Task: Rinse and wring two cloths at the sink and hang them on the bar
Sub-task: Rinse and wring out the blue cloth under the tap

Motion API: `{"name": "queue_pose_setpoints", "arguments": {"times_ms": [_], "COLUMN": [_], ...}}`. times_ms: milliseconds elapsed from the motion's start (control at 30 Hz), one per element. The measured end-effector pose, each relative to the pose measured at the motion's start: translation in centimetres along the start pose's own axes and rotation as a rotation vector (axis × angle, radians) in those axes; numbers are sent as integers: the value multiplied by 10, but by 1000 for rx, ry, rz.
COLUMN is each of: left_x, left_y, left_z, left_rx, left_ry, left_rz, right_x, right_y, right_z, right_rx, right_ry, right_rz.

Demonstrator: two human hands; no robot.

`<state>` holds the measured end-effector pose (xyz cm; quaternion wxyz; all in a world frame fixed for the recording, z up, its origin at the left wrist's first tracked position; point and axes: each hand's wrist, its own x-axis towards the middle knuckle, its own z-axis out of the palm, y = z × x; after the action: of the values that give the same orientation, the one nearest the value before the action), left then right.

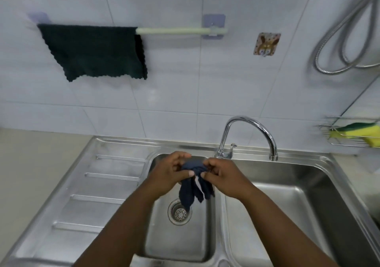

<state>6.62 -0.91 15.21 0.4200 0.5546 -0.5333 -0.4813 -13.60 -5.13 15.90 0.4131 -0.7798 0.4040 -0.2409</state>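
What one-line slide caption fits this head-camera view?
Both hands, left hand and right hand, wring a dark blue cloth over the sink; a dark green cloth hangs on the bar.

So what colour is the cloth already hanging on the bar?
Dark green, plain, with a wavy edge; the cloth drapes over the pale bar, seen in the head view.

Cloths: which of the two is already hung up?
The dark green cloth, draped flat over the bar on the wall. The navy cloth is bunched between both hands above the sink.
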Motion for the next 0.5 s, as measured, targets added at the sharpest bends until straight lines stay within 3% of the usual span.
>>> {"name": "queue_pose_setpoints", "arguments": {"times_ms": [233,367,500], "left_x": [-21,-25,-29], "left_y": [14,11,8], "left_z": [-7,-7,-5], "left_rx": [-71,-167,-257], "left_ry": [81,137,156], "left_rz": [89,88,60], "right_x": [-5,-11,-10], "right_y": [-11,-12,-14], "right_z": [26,42,53], "right_rx": [258,316,242], "right_ry": [-72,-154,-95], "right_rz": [50,99,119]}}
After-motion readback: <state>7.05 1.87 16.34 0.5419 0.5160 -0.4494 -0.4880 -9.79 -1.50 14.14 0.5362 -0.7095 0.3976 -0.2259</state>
